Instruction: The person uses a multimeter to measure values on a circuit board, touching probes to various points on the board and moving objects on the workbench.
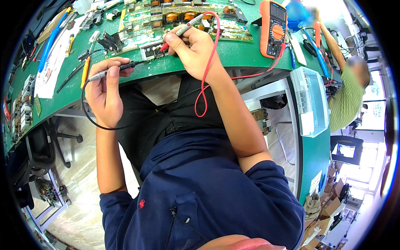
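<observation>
My left hand is closed around a black multimeter probe, whose tip points right toward a small board piece at the near edge of the bench. In my right hand is a red multimeter probe, its red front end angled down to the same piece. Whether either tip touches metal there is too small to tell. Behind my hands lies a large circuit board with copper coils and black parts. The orange multimeter rests to its right, with the red and black leads running from it.
A green bench curves around me. Blue-handled tools and orange-handled tools lie at left, beside more boards. A clear plastic box stands at right. Beyond it, another person in a green top reaches over the bench.
</observation>
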Available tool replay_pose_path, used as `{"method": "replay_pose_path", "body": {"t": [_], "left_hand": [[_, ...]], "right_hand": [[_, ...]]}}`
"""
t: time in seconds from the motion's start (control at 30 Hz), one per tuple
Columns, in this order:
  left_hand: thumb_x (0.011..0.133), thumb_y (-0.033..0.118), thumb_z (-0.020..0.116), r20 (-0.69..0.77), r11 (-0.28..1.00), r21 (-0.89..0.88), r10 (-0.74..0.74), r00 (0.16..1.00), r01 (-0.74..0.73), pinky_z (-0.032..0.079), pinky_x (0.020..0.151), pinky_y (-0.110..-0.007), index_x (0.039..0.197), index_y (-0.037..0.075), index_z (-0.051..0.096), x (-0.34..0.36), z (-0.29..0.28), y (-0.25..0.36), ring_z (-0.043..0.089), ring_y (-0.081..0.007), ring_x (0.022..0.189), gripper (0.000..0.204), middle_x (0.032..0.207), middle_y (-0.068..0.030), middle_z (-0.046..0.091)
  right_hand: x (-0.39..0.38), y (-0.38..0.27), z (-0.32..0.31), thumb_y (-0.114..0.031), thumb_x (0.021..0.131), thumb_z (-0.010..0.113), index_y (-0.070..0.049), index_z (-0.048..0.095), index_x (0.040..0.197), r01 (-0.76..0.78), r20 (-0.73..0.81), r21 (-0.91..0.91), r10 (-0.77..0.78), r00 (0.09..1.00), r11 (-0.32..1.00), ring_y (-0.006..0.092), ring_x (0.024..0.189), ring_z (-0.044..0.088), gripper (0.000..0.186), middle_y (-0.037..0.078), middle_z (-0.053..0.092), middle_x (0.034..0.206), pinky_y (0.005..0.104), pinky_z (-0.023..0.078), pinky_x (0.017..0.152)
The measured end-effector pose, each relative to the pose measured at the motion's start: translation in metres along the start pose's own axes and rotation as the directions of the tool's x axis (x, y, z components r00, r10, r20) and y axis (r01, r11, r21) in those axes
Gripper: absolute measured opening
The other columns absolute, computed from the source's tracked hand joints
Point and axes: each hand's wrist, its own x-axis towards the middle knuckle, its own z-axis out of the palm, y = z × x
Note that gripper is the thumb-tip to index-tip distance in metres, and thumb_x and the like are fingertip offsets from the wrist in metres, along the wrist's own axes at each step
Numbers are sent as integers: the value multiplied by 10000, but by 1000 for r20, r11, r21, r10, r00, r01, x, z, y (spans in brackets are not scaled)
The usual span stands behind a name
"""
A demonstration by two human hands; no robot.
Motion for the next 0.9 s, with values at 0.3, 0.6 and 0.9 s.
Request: {"method": "replay_pose_path", "body": {"t": [0.3,0.6,0.9], "left_hand": [[967,63,485,-35,993,-114,30,999,-34,529,764,-286,1030,-48,537,-4,4,1,643,-190,844,137,1014,-171,635],[945,70,542,0,988,-154,19,1000,-19,519,728,-246,1005,-59,589,-7,12,-10,647,-149,816,150,990,-126,660],[947,77,541,1,989,-150,11,1000,-11,519,732,-246,998,-58,589,-6,11,-10,647,-146,808,153,976,-125,665]], "right_hand": [[-1,-2,1,-209,947,563,3,647,943,45,-173,116,-24,985,992,91,646,553,228,22,606,669,236,427,609],[1,9,-2,-226,956,543,-7,627,867,129,-287,183,-73,955,975,54,587,497,250,2,572,636,205,388,551],[-1,4,-1,-222,945,570,-3,636,898,107,-208,49,-95,974,993,42,589,485,234,1,574,654,196,370,550]]}}
